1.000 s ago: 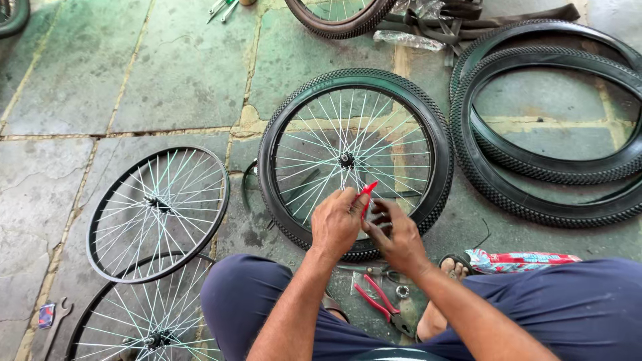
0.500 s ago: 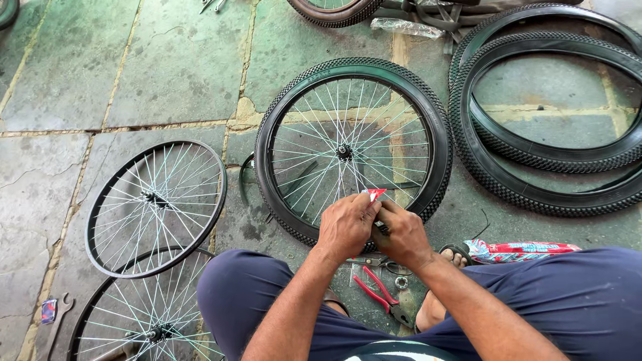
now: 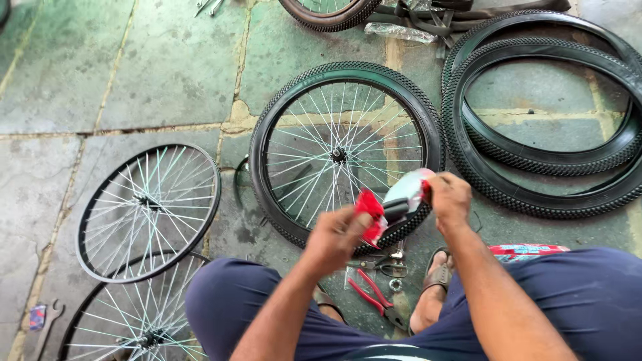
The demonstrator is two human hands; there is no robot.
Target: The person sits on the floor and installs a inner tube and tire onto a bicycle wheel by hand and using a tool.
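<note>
Two hands on it: my left hand and right hand both grip the red-and-white packet, held above the tyred wheel. I'm tearing it open, I'd say; next needs a firm, opposing pull.

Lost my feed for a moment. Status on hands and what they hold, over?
Left hand and right hand both gripping a red and clear packet, pulled between them. Packet above the tyred wheel. Red pliers on ground below; nothing blocking.
</note>
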